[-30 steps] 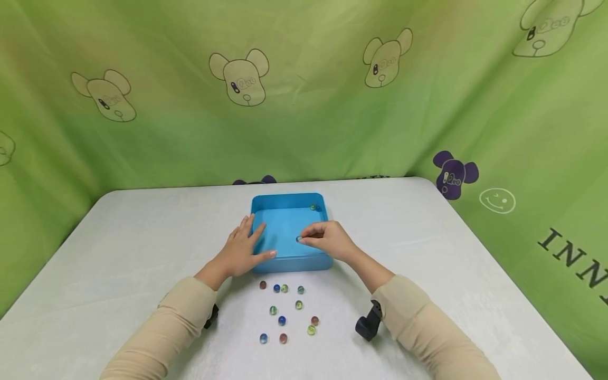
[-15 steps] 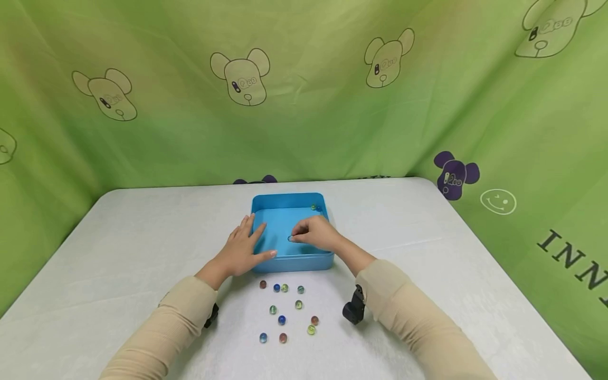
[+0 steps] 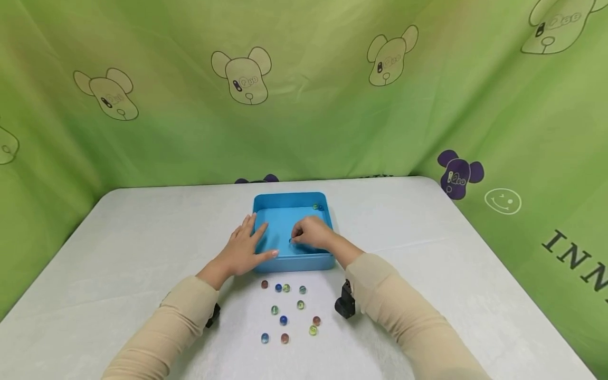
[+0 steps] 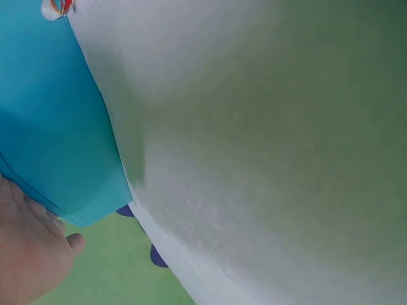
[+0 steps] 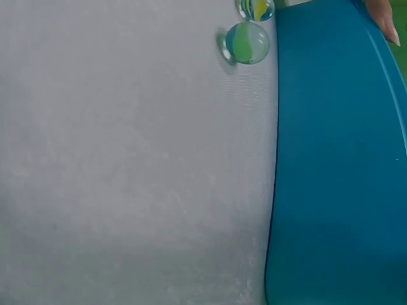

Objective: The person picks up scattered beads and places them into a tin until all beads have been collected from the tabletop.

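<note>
A shallow blue box (image 3: 296,264) stands on the white table. Spread flat over its left rim, my left hand (image 3: 241,250) touches the box with straight fingers; the left wrist view also catches this hand (image 4: 32,254) at the box's edge. My right hand (image 3: 313,232) is low inside the box, thumb and fingertips pinching a small glass marble (image 3: 291,241), mostly hidden by the fingers. At the box's far right corner lie a yellow-green marble (image 3: 315,207) and a dark blue marble (image 3: 320,208).
Several marbles lie scattered in front of the box, among them a reddish-brown marble (image 3: 264,284), a blue marble (image 3: 283,320) and a yellow-green marble (image 3: 313,330). In the right wrist view a green-swirled marble (image 5: 250,43) lies close by the box wall. A green curtain (image 3: 304,132) hangs behind.
My right hand has moved left and slightly down inside the box with the pinched marble, its forearm following. The left hand keeps its place. The head view has shifted slightly.
</note>
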A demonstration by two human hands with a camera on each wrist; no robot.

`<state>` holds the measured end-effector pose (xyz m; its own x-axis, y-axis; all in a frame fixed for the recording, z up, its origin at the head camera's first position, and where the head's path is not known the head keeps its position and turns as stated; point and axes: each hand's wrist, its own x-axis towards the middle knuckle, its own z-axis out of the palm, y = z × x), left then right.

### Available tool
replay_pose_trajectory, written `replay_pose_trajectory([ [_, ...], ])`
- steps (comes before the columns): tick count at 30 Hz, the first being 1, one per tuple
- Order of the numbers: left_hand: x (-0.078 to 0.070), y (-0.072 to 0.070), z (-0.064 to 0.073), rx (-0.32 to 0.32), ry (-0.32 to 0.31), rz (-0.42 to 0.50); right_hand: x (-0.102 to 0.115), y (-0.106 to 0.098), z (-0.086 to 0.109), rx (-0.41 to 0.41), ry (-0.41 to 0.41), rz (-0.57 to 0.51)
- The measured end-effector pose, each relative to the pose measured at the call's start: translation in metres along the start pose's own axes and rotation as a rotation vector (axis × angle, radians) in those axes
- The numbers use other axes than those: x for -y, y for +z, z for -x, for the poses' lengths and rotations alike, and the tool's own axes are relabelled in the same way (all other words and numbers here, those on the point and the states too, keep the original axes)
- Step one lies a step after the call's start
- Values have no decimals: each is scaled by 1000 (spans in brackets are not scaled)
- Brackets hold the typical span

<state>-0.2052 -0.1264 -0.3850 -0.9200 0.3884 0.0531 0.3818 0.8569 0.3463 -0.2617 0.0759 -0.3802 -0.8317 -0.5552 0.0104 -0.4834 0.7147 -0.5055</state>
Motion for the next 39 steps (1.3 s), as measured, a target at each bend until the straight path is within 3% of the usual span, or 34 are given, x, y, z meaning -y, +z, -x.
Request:
replay_pose_trajectory([
  [10,-1,-2,0,-3,6,3,5,2,-3,4,-73,191],
  [15,-1,-1,-1,-4,5,2,6,2,-2,4,-95,233],
  [23,0,-1,-1,8,-8,-3,6,1,-1,7,-105,209],
  [31,0,0,-1,-2,-3,-4,5,-5,7,4,-50,155],
  [39,1,0,0,-4,2,8,10,-12,23,-46,-82,93],
])
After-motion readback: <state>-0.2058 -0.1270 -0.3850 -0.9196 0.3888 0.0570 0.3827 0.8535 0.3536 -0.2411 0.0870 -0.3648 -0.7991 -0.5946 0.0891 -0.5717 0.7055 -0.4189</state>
